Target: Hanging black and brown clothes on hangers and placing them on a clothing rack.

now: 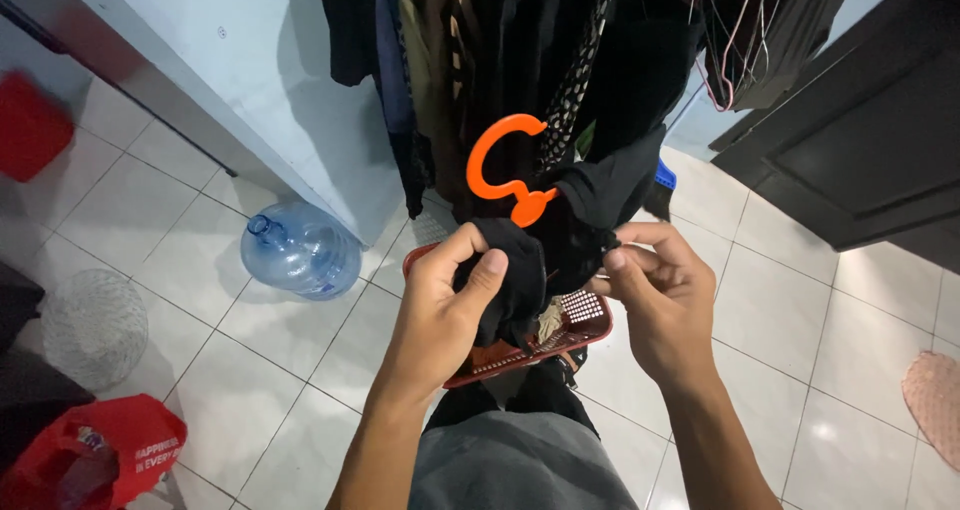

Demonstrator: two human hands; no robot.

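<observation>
my left hand [450, 305] clamped on black garment [530, 260] | my right hand [665, 295] pinching its edge | orange hanger [510, 165] poking up (red laundry basket [580, 335] underneath)

Hanging clothes [520, 60] block twelve o'clock, a red basket [590, 325] sits directly below, a water jug [300, 250] stands at nine; bare tiled floor [800, 350] opens toward three o'clock.

hanger [510, 165] shoulders hidden, red bag [100, 450] cropped
</observation>
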